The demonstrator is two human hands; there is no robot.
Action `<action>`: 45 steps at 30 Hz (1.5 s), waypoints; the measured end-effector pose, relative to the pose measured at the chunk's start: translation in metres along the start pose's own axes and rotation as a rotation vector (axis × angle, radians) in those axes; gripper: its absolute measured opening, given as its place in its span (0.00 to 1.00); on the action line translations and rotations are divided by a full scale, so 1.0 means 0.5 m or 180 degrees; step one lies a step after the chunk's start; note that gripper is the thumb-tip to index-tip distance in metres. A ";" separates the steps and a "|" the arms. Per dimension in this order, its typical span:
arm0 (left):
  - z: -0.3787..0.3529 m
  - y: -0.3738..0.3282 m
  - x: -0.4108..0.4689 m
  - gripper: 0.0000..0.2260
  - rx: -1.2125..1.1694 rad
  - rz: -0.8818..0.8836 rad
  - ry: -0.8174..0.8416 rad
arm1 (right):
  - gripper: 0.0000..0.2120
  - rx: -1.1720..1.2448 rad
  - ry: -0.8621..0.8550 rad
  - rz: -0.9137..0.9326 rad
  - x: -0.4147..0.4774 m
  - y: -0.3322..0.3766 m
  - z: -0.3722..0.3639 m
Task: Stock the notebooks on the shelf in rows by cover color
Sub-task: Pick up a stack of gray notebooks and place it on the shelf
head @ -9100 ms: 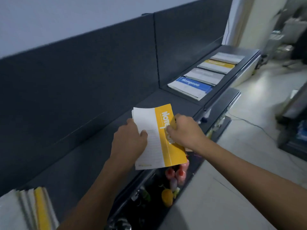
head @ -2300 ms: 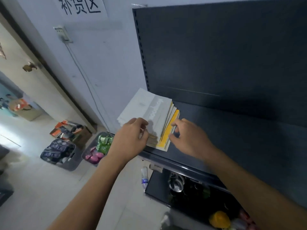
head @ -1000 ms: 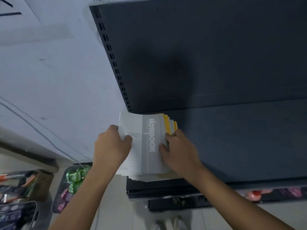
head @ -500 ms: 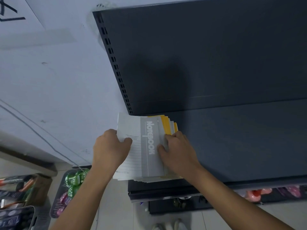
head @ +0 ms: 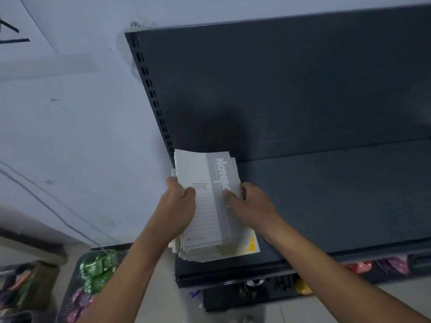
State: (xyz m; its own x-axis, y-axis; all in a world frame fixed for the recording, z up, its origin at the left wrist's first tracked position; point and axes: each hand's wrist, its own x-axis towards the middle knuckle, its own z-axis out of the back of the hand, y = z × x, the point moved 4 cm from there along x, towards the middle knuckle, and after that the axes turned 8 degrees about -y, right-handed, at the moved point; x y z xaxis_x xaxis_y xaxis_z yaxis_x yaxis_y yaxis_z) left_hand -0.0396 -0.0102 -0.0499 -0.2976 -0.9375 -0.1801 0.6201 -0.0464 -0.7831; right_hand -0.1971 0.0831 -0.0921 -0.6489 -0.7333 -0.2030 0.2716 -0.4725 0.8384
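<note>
Lifting the grey notebook (head: 203, 183) could drag the stack (head: 217, 251) beneath off the shelf's (head: 326, 194) nine o'clock end, where it overhangs toward six. Left hand (head: 178, 206) pinches the notebook at nine o'clock; right hand (head: 251, 206) curls its fingers (head: 243, 191) round it at three.

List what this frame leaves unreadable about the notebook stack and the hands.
Head view only:
- Cover colours lower in the notebook stack, hidden under the grey top notebook; only one yellow corner shows.
- Fingertips of the left hand, behind the stack's edge.
- Cover title's end, under the right hand.
</note>
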 end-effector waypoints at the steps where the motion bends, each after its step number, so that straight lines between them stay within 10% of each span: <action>1: -0.012 -0.008 -0.002 0.07 0.0307 -0.0206 -0.0007 | 0.14 -0.0096 -0.0053 -0.0020 -0.001 -0.005 0.008; 23: -0.325 -0.226 -0.137 0.22 0.1048 -0.2087 0.0298 | 0.18 -0.0728 -0.1640 -0.0491 -0.139 -0.198 0.387; 45: -0.859 -0.577 -0.442 0.22 0.1117 -0.2373 0.0825 | 0.09 -0.0376 -0.2165 -0.0771 -0.237 -0.574 0.956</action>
State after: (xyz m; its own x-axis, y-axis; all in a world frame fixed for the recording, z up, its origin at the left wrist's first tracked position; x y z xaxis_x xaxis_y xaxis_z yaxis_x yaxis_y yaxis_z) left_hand -0.4644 0.3585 -0.0399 -0.8458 -0.5138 0.1439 0.3728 -0.7620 -0.5295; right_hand -0.5380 0.5392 -0.0668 -0.9880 -0.1539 0.0155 0.1145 -0.6606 0.7420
